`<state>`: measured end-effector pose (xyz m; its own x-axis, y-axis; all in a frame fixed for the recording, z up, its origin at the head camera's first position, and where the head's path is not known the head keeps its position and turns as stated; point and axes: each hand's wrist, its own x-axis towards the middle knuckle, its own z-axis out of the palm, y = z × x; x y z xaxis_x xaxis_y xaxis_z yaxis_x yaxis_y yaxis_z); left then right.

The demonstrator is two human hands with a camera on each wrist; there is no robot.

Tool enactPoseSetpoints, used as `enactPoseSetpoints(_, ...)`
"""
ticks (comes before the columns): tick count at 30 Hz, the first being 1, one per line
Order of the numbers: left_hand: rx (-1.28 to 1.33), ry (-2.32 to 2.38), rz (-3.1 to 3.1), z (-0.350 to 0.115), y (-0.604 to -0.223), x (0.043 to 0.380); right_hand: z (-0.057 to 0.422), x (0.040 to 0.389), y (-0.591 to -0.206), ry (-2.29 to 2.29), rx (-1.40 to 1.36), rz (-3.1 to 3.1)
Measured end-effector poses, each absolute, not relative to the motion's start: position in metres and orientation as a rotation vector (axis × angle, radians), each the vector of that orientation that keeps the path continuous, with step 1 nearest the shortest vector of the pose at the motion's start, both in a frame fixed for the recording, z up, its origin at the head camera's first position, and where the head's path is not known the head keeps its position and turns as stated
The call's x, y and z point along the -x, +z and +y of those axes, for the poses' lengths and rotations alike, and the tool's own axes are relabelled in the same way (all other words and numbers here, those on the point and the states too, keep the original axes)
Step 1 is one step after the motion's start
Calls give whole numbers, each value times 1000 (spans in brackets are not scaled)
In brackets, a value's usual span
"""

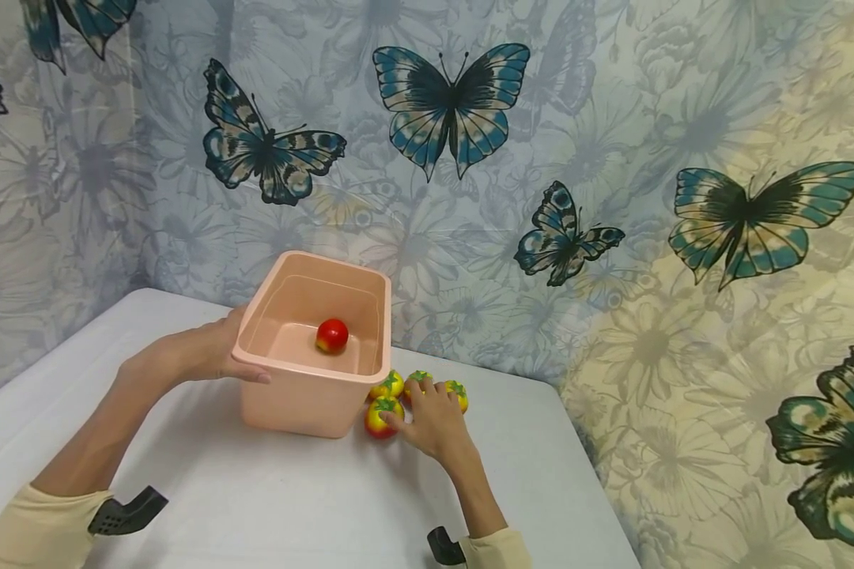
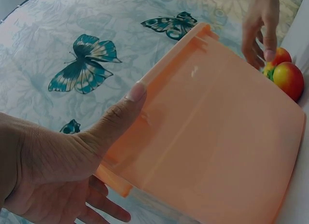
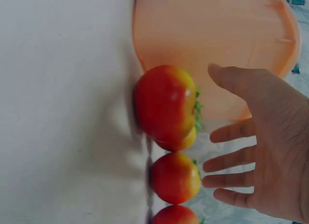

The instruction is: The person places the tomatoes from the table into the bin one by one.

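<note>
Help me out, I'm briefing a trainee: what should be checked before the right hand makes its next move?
1. Bin held: ok, the left hand grips it at a corner.
2. Bin mouth uncovered: ok, the red fruit shows inside.
3. Right hand free: ok, it holds nothing.
4. Green-topped fruits close to that hand: ok, four show outside the bin.
5. Bin base flat on the table: cannot tell.
6. Nearest fruit clear of the bin wall: cannot tell.

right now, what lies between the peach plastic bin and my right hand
Two round, green-topped red-yellow fruits, seen in the head view.
</note>
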<state>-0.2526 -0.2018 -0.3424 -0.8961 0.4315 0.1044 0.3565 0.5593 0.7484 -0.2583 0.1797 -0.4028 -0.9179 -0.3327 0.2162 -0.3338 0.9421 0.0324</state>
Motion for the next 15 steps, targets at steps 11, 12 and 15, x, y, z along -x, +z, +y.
enactPoseSetpoints(11, -689, 1264, 2696, -203, -344, 254, 172, 265, -418, -46, -460, -3003)
enactPoseSetpoints(12, -689, 1272, 2689, -203, -344, 254, 171, 266, -419, -44, -455, -3011)
enactPoseSetpoints(15, -677, 1266, 2690, -202, -343, 254, 168, 268, -422, -48, -444, -3025)
